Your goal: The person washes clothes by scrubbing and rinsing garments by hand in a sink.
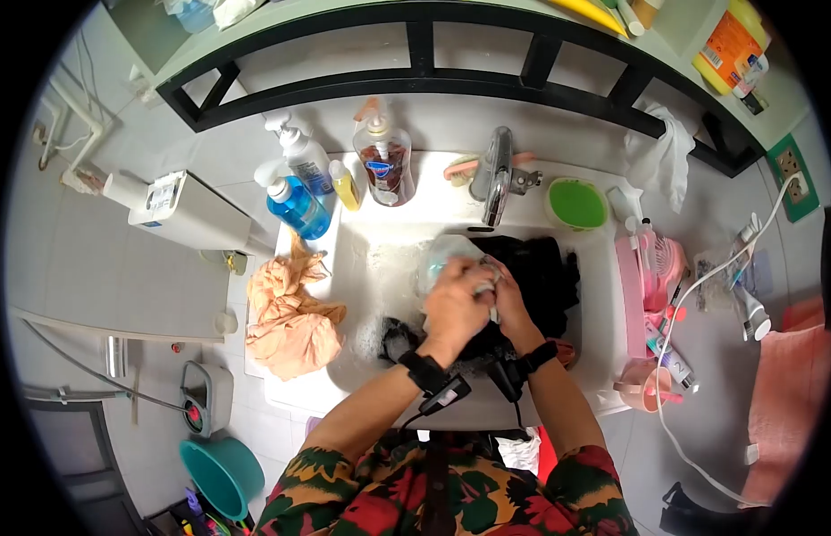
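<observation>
Over the middle of the white sink (366, 259), my left hand (460, 299) and my right hand (512, 308) are pressed together, fingers closed around a small whitish item (494, 284). It looks soft like cloth, but the fingers and motion blur hide most of it. Just behind my left hand shows a pale, translucent rounded thing (444, 253), its kind unclear. Black cloth (541, 268) fills the basin's right side, beside and below my right hand. A smaller dark wet piece (399, 339) lies in suds left of my left wrist.
Peach cloth (295, 322) hangs over the sink's left rim. Pump bottles (384, 165) stand at the back left. The faucet (496, 174) reaches over the basin, beside a green soap dish (576, 204). A black-framed shelf (469, 89) spans above; a white cable (692, 304) hangs right.
</observation>
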Available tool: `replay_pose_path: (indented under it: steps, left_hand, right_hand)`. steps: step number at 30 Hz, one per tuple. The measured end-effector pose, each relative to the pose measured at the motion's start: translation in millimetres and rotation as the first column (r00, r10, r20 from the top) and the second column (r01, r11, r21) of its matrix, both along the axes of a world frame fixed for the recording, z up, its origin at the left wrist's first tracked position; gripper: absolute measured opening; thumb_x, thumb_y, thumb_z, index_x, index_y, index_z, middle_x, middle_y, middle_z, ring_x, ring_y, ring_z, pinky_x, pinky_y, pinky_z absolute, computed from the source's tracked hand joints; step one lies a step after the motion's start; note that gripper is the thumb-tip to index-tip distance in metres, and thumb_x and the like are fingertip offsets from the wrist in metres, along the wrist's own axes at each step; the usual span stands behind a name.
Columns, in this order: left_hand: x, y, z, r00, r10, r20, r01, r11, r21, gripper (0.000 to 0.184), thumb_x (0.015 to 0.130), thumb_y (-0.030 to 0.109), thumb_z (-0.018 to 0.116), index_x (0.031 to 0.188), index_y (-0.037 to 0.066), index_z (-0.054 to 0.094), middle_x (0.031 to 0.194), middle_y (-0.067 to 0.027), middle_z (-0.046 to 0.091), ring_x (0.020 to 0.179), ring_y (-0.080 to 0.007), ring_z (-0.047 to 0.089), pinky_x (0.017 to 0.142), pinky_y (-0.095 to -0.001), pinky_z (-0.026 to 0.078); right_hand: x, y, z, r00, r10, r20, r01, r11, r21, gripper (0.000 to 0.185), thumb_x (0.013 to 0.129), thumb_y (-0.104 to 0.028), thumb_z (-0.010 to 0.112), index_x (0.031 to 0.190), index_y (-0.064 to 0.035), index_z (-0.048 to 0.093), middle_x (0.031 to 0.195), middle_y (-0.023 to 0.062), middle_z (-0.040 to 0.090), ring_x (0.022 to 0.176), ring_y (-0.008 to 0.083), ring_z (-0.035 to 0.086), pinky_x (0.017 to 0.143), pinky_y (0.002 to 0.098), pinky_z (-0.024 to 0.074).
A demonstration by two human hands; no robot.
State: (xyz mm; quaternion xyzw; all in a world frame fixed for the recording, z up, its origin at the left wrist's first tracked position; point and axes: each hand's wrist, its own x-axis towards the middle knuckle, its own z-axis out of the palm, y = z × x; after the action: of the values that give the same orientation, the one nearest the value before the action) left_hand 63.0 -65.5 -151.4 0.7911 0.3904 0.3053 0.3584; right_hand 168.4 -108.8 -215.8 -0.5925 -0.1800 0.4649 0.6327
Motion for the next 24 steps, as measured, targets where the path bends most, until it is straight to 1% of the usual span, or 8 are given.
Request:
replay_pose_path:
  steps: [4,8,12,14,16,18,21,24]
  left_hand:
    - [-7.3,14.4,-21.8,0.983,-0.165,-0.075,0.172,0.979,0.107,0.021,0.062,0.007,0.063,0.083,0.013,0.063,0.091,-0.0084,0.056,0.081,-0.0274,0.057,0.068,-0.0342,0.048]
    - [-43.8,86.3,-59.1,0.973,0.152,0.173,-0.047,0.867,-0.497,0.020,0.073,0.010,0.060,0.090,0.000,0.061,0.081,-0.0114,0.062,0.067,-0.0151,0.058,0.061,-0.0270,0.046]
    - [-83.0,102.5,-58.2,0.905,0.328,-0.269,-0.372,0.919,-0.130,0.026,0.072,0.013,0.055,0.096,0.003,0.059,0.099,-0.0195,0.057,0.079,-0.0286,0.059,0.072,-0.0353,0.046]
    - [-74.5,75.2,-49.4,0.950,0.208,-0.233,-0.234,0.968,-0.093,0.034,0.075,0.018,0.056,0.106,0.006,0.055,0.111,-0.0229,0.050,0.099,-0.0354,0.051,0.083,-0.0392,0.043]
    - [-58.9,45.9,-76.7,0.966,-0.107,-0.237,0.062,0.980,-0.188,0.059,0.079,0.032,0.057,0.130,0.015,0.034,0.137,-0.0195,0.022,0.125,-0.0432,0.017,0.099,-0.0483,0.026]
    - [-43.8,20.9,-48.0,0.704,-0.305,-0.642,0.125,0.942,-0.310,0.067,0.080,0.039,0.053,0.135,0.019,0.022,0.143,-0.0129,0.000,0.128,-0.0420,0.007,0.099,-0.0546,0.021]
    - [-42.3,29.2,-64.0,0.512,-0.484,-0.710,0.193,0.870,-0.454,0.070,0.081,0.043,0.049,0.138,0.022,0.013,0.143,-0.0085,-0.011,0.129,-0.0414,-0.004,0.096,-0.0606,0.020]
    - [-42.8,37.8,-90.9,0.437,-0.474,-0.764,0.254,0.880,-0.401,0.064,0.081,0.041,0.049,0.135,0.020,0.022,0.143,-0.0130,0.003,0.128,-0.0393,0.016,0.094,-0.0543,0.029]
  right_hand:
    - [1.2,-13.8,12.4,0.985,0.005,-0.171,-0.006,1.000,-0.006,0.032,0.078,-0.008,0.046,0.109,-0.0002,0.051,0.098,0.0083,0.056,0.086,0.0137,0.054,0.077,0.0257,0.0428]
    - [16.4,-24.4,21.1,0.974,0.201,0.105,-0.196,0.979,-0.051,0.028,0.069,-0.002,0.057,0.096,0.0025,0.057,0.081,0.0070,0.059,0.070,0.0136,0.056,0.062,0.0271,0.0466]
    - [40.3,-25.3,15.1,0.955,0.190,0.227,-0.127,0.956,-0.263,0.051,0.066,-0.004,0.060,0.115,-0.0005,0.047,0.097,0.0154,0.056,0.088,0.0198,0.056,0.074,0.0286,0.0463]
    - [31.3,-27.4,20.1,0.617,0.055,0.785,0.105,0.983,-0.152,0.067,0.067,-0.015,0.064,0.126,-0.0032,0.035,0.117,0.0191,0.045,0.094,0.0244,0.053,0.076,0.0308,0.0454]
    - [17.0,-21.4,18.1,0.298,0.201,0.933,-0.118,0.978,-0.173,0.082,0.067,-0.031,0.069,0.134,-0.0121,0.024,0.136,0.0201,0.022,0.121,0.0377,0.030,0.092,0.0453,0.0339]
    - [-11.6,-20.7,33.4,0.065,0.537,0.841,-0.164,0.837,-0.522,0.083,0.065,-0.036,0.070,0.134,-0.0215,0.026,0.139,0.0139,0.020,0.121,0.0395,0.029,0.091,0.0551,0.0293]
    - [-12.0,-12.8,19.9,-0.041,0.792,0.610,-0.251,0.583,-0.773,0.081,0.069,-0.043,0.065,0.135,-0.0259,0.022,0.142,0.0089,0.017,0.123,0.0409,0.024,0.093,0.0572,0.0253]
    - [-8.6,-5.2,-13.4,-0.138,0.768,0.626,-0.235,0.588,-0.774,0.080,0.069,-0.043,0.065,0.135,-0.0262,0.023,0.142,0.0077,0.017,0.123,0.0401,0.024,0.092,0.0586,0.0256]
